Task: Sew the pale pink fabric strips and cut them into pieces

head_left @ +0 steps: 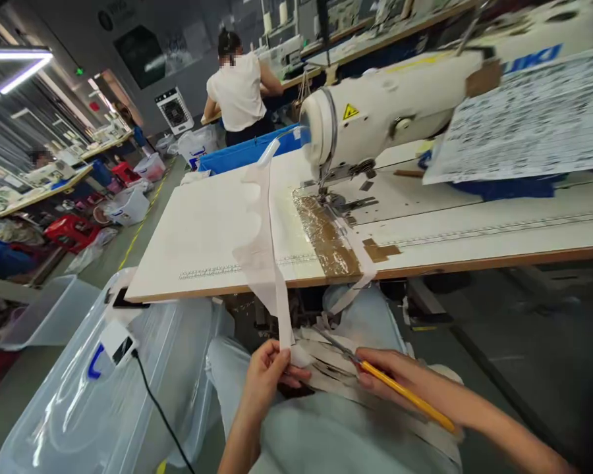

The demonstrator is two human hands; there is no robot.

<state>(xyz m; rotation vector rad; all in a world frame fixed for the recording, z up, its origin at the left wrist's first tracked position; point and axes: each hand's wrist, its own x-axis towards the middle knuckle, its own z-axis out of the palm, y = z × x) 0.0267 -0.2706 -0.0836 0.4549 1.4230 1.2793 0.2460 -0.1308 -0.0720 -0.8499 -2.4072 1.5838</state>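
The sewing machine (375, 118) stands on the table (202, 230), a fabric strip (261, 243) trailing over its front edge. Left of the table sits a plastic bin (103, 408); behind, a person (237, 89) works.

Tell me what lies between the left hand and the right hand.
In the head view, pale fabric strips on the lap fill the gap between the left hand and right hand, with the snips' tips reaching in.
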